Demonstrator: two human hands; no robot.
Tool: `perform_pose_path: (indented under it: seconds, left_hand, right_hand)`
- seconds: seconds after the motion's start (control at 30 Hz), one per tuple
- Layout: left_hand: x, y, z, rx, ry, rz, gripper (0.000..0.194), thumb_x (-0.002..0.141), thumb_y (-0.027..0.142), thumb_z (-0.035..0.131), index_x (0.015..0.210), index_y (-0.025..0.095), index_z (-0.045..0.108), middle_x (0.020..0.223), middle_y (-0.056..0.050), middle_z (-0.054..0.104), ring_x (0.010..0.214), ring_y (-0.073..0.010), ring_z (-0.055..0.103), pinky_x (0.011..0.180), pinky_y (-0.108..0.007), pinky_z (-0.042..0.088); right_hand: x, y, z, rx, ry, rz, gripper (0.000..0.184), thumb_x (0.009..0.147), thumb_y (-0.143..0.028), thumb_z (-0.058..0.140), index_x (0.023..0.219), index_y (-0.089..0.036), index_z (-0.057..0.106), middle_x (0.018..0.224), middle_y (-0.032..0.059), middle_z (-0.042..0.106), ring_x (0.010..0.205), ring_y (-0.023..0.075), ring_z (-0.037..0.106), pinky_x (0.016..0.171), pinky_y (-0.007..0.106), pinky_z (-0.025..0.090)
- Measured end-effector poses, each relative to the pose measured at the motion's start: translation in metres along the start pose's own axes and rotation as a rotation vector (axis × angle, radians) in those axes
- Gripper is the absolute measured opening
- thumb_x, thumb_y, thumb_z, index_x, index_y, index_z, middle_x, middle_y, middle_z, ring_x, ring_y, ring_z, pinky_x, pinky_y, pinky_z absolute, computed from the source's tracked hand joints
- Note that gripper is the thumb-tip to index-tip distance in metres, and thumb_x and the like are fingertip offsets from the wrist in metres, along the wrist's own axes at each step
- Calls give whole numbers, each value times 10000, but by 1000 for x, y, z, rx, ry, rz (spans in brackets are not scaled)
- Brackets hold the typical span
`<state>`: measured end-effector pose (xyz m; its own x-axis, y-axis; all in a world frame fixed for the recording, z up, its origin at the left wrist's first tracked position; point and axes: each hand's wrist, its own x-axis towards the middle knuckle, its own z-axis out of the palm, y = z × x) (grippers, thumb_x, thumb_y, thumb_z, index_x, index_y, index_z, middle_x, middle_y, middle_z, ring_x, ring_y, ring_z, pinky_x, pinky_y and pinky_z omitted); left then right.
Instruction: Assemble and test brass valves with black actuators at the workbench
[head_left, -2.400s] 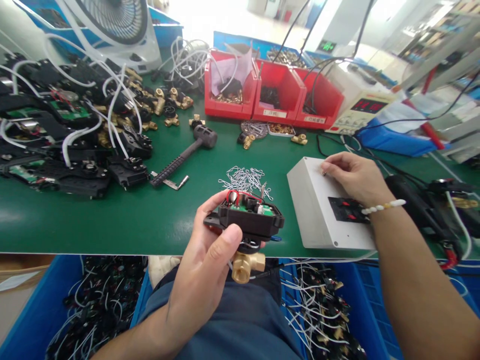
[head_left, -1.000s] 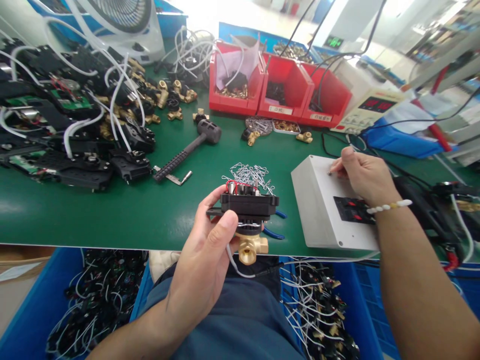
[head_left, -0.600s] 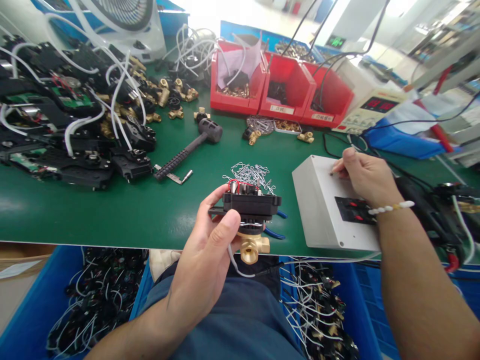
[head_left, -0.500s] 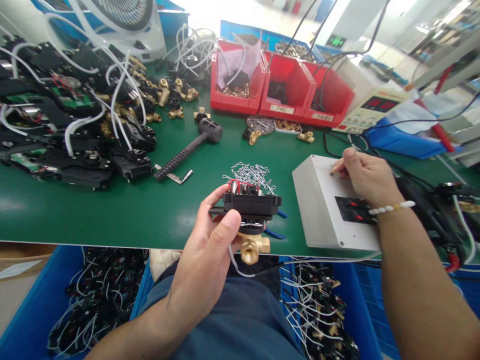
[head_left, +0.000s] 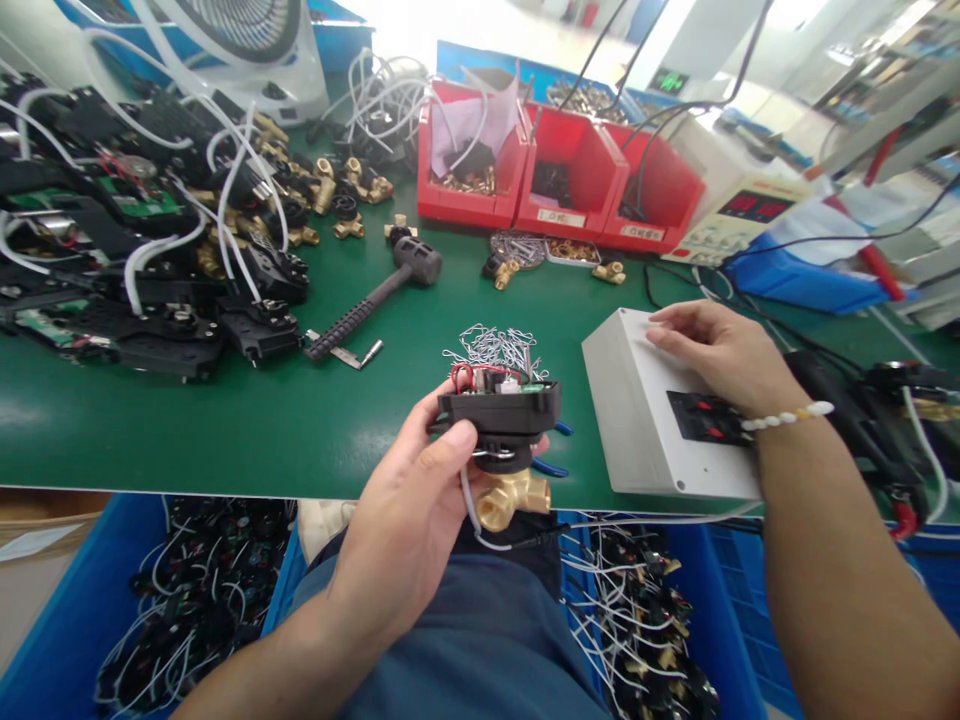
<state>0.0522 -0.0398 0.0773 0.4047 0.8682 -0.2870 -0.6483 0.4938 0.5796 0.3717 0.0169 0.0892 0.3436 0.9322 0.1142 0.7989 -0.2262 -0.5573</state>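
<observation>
My left hand (head_left: 420, 480) is closed around a motorised valve, its black actuator housing (head_left: 499, 408) uppermost and its brass valve body (head_left: 514, 497) below. Red wires and a circuit board show in the housing's open top. A grey cable hangs from the valve past my thumb. My right hand (head_left: 709, 350) rests over the upper part of a grey control box (head_left: 637, 420), fingers stretched out and thumb slightly apart. Whatever lies under those fingers is hidden. A black panel with red terminals (head_left: 705, 417) sits beside my wrist.
Metal clips (head_left: 495, 348) lie behind the valve, near blue-handled pliers (head_left: 551, 467). A black mallet (head_left: 382, 295) lies left, beside piled actuators (head_left: 165, 330). Red bins (head_left: 562, 220) and a power supply (head_left: 739, 215) stand behind. Blue crates (head_left: 67, 610) of assemblies sit below the table edge.
The valve has turned in my left hand, its brass outlets swinging round and the housing tilting. My right fingers have loosened from a pinch on the box's small switch and spread out.
</observation>
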Motion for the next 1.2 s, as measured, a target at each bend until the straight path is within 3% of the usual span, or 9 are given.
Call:
perform_pose_path:
  seconds: [0.07, 0.17, 0.53, 0.6, 0.77, 0.87, 1.03, 1.2]
  left_hand:
    - [1, 2, 0, -121, -67, -120, 287, 987, 279, 488, 1129, 124, 684, 1005, -110, 764, 880, -202, 753, 793, -294, 612]
    - [2, 3, -1, -268, -124, -251, 416, 1001, 291, 402, 963, 80, 759, 860, -108, 776, 755, -159, 752, 781, -261, 615]
    - [3, 4, -1, -369, -126, -263, 434, 980, 301, 398, 898, 60, 750, 780, -102, 736, 651, -139, 724, 743, -254, 621]
    - [2, 4, 0, -415, -140, -312, 385, 974, 287, 422, 911, 66, 731, 704, -73, 692, 545, -100, 666, 652, -226, 618]
    - [1, 5, -2, -426, -221, -338, 163, 863, 278, 677, 904, 128, 723, 520, 53, 491, 336, -15, 376, 479, -161, 544]
    - [0, 5, -5, -433, -236, -341, 162, 873, 302, 671, 864, 153, 735, 474, 66, 449, 306, -12, 291, 444, -168, 520]
    - [0, -2, -10, -465, -339, -341, 258, 772, 395, 758, 877, 160, 753, 438, 48, 478, 349, -58, 411, 463, -208, 539]
    - [2, -8, -11, -490, -420, -331, 392, 792, 530, 708, 893, 153, 748, 451, 32, 531, 356, -80, 492, 507, -233, 568]
  right_hand:
    - [0, 0, 0, -10, -9, 5, 427, 616, -565, 661, 834, -199, 684, 769, 32, 659, 661, 154, 522, 642, 300, 389]
    - [0, 2, 0, -14, -11, 12, 427, 626, -571, 649, 822, -195, 688, 773, 38, 663, 662, 158, 522, 642, 304, 380]
    - [1, 7, 0, -21, -33, -1, 450, 624, -610, 686, 830, -210, 693, 770, 29, 659, 659, 160, 510, 606, 298, 364]
    - [1, 8, 0, -22, -33, 13, 464, 612, -615, 680, 838, -211, 699, 775, 32, 663, 665, 163, 515, 611, 305, 367]
    - [2, 6, 0, -25, -25, 54, 461, 576, -607, 690, 831, -224, 702, 772, 39, 664, 665, 175, 520, 612, 317, 366]
    - [5, 4, 1, -27, 9, 79, 385, 586, -551, 691, 796, -229, 684, 763, 47, 663, 662, 184, 529, 618, 326, 368]
    - [5, -6, 2, -46, 69, 149, 206, 652, -405, 669, 758, -229, 682, 723, 44, 648, 634, 175, 516, 642, 334, 349]
    - [1, -15, 1, -77, 89, 201, 78, 770, -280, 651, 772, -218, 698, 709, 21, 638, 602, 139, 482, 640, 309, 334]
